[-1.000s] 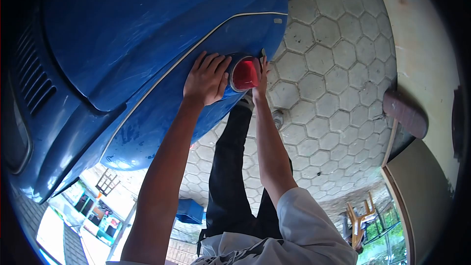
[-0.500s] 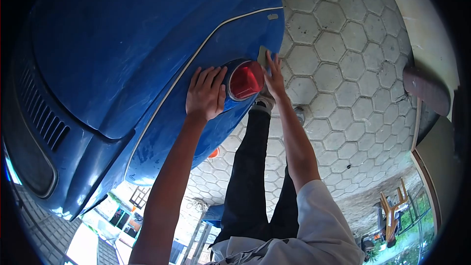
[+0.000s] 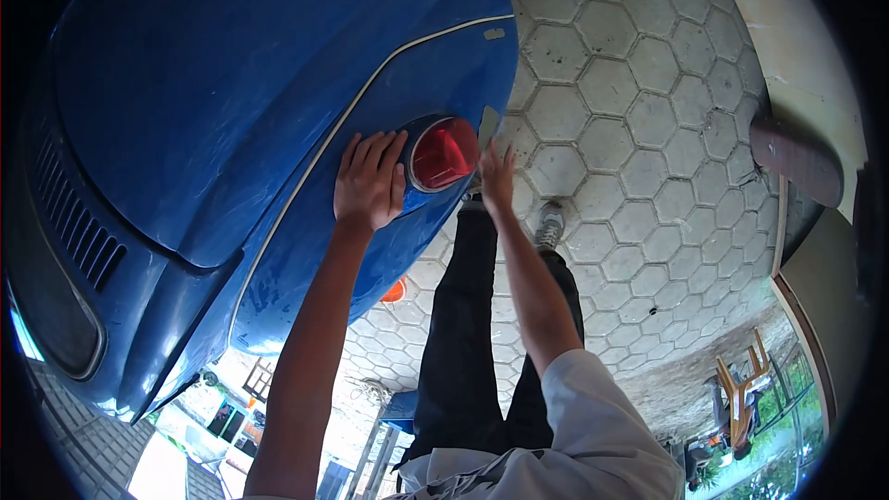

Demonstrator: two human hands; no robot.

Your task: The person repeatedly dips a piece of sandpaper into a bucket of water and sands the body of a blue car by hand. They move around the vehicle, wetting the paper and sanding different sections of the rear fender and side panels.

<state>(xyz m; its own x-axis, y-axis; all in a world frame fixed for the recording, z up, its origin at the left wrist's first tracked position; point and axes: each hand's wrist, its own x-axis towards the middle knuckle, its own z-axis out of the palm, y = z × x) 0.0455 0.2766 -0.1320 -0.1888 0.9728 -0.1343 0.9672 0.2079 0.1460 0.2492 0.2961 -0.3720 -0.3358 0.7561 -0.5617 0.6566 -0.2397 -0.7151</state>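
Observation:
My left hand (image 3: 369, 187) lies with its palm down on the blue car fender (image 3: 315, 250), fingers stretched out and the fingertips beside the tail light. The round red tail light (image 3: 443, 155) stands out from the fender between my two hands. To its right, at the fender's outer edge, my right hand (image 3: 498, 174) is somewhat smeared by motion. A thin grey-green sheet (image 3: 488, 125) projects from its fingertips against the blue paint; its exact kind cannot be made out. The thumb side of this hand is partly hidden by the lamp.
A light trim strip (image 3: 370, 83) curves along the fender seam, with a small pale patch (image 3: 494, 34) farther up. Hexagonal paving (image 3: 611, 139) covers the ground. An orange object (image 3: 394, 291) shows under the car. A brown board end (image 3: 796, 162) juts in from the right.
My right hand has moved back toward my body along the fender edge, and the grey-green sheet has shifted the same way. My left hand keeps its place beside the lamp. The view has turned slightly.

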